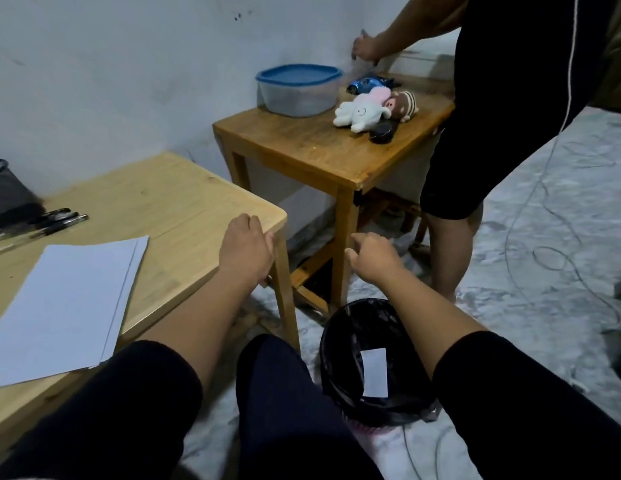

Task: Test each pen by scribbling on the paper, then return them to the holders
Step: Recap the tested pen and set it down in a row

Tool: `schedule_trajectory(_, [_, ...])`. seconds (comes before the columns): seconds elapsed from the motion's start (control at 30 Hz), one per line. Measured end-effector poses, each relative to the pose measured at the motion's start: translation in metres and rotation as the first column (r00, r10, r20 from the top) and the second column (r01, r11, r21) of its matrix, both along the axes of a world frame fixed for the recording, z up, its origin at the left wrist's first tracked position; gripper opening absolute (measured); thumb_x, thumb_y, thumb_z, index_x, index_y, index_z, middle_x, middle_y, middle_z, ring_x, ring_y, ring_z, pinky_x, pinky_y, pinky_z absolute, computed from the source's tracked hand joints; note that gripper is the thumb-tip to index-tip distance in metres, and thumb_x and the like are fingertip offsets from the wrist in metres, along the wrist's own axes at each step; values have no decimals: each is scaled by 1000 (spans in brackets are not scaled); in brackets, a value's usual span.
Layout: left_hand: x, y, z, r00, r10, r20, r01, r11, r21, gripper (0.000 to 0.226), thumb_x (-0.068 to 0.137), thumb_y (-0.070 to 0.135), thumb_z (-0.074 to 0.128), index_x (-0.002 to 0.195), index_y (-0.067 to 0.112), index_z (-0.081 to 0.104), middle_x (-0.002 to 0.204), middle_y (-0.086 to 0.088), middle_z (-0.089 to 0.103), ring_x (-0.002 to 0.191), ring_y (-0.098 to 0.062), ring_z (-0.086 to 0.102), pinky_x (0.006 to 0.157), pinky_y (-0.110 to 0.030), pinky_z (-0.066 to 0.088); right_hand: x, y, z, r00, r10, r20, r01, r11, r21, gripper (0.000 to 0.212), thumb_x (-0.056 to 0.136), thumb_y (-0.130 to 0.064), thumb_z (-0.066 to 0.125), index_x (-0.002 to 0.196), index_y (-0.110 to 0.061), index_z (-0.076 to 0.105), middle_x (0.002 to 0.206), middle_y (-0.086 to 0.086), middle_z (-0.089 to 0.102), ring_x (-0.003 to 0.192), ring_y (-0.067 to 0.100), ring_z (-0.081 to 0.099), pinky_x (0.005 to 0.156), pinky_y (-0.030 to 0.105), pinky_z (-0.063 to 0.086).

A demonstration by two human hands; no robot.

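Observation:
White sheets of paper (70, 306) lie on the light wooden table (184, 202) at the left. Several black pens (56, 220) lie loose on the table beyond the paper, beside a dark mesh pen holder (7, 192) at the left edge of the view. My left hand (246, 251) grips the table's near right corner, fingers curled over the edge. Over the gap between the two tables my right hand (373, 258) hovers, fingers loosely apart and holding nothing.
A black waste bin (368, 362) with a white slip inside stands on the floor by my knees. Behind it, a darker wooden table (319, 147) carries a blue-lidded tub (298, 88), plush toys (371, 109) and a toy car. Another person (503, 116) stands beside it. Cables trail across the floor.

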State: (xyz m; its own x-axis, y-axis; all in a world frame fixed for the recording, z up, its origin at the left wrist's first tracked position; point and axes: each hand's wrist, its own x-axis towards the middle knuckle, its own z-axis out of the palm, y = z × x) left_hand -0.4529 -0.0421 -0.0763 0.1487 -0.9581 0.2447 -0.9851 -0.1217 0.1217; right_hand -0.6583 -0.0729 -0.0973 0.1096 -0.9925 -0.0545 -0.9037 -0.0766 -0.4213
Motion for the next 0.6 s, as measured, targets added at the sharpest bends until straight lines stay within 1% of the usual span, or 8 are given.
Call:
schedule_trajectory(0.07, [1,0,2,1000,4,-23,-4,1000,24,42,97,31,35,126,2,43,128,-19,48,116,-33,46,100,-41,39,10,3,9,994,85,-74,-88,995,-43,50,98,-33,38,143,-12,34,150,10,34,137,28,32,108,38,32])
schedule_trajectory(0.13, [3,0,7,1000,3,-12,-3,999,53,42,97,31,33,125,2,44,126,-19,49,114,-32,47,98,-40,41,23,4,20,968,169,-187,-193,974,-118,51,100,-32,32,146,-10,26,155,8,25,143,25,19,114,38,22])
schedule_trajectory(0.2, [6,2,17,1000,7,14,-8,998,58,42,98,31,31,124,2,45,126,-19,50,114,-31,47,97,-39,41,39,3,32,937,219,-272,-273,946,-177,52,101,-31,27,147,-8,21,157,8,20,146,24,13,117,38,17])
schedule_trajectory(0.27, [11,5,31,999,22,39,-24,999,42,42,98,32,31,126,3,44,126,-18,50,114,-29,47,96,-38,42,55,2,46,925,238,-296,-307,928,-213,53,101,-31,24,148,-8,17,158,8,15,147,23,9,118,38,13])
schedule_trajectory(0.43, [45,14,68,996,70,56,-67,997,-43,42,98,31,30,123,1,45,124,-19,50,114,-31,46,95,-39,40,104,-1,90,900,314,-303,-400,872,-284,53,101,-32,26,147,-7,18,157,10,18,146,22,10,117,38,15])
schedule_trajectory(0.5, [64,19,81,992,92,85,-86,993,-78,41,98,30,30,120,-1,46,121,-20,51,113,-32,46,94,-39,39,127,3,108,891,347,-294,-436,837,-332,52,101,-31,29,146,-6,23,155,11,23,145,24,15,116,38,19])
schedule_trajectory(0.6, [96,29,98,986,151,75,-141,982,-124,39,98,28,32,118,-2,47,119,-20,51,113,-32,45,93,-38,37,163,6,128,861,405,-309,-502,775,-383,49,100,-31,30,141,-3,31,149,14,33,140,25,25,112,37,26])
